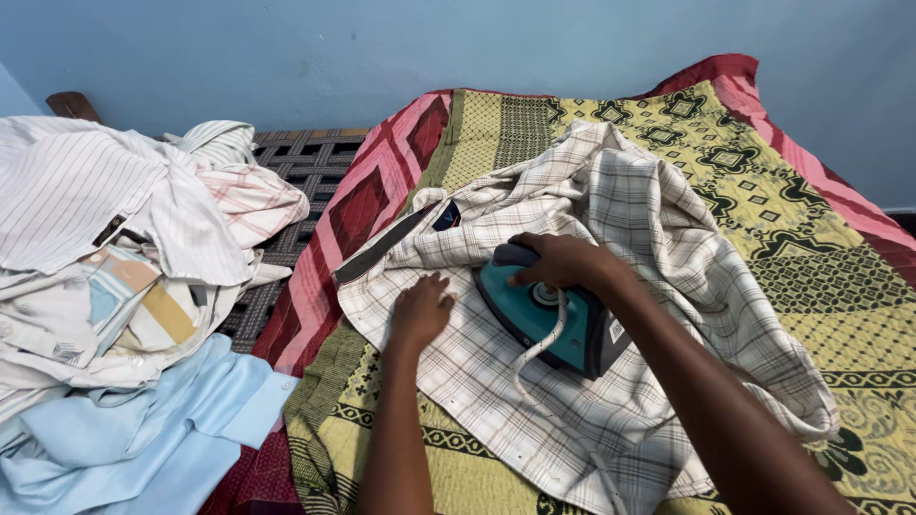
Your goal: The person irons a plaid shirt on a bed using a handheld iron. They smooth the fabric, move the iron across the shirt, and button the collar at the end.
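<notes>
Teal iron [546, 319] sits on the checked shirt [611, 315] spread over the bed, right hand [558, 262] clamped on its handle, left hand [420, 310] pressed flat just beside its tip.

A plain blue wall [334, 48] fills the background, evenly lit. Below it lies a patterned bedspread [763, 210] — red, yellow and green. Left of the bedspread a dark woven mat [310, 157] shows — a dark wooden knob [72, 105] further left.
</notes>
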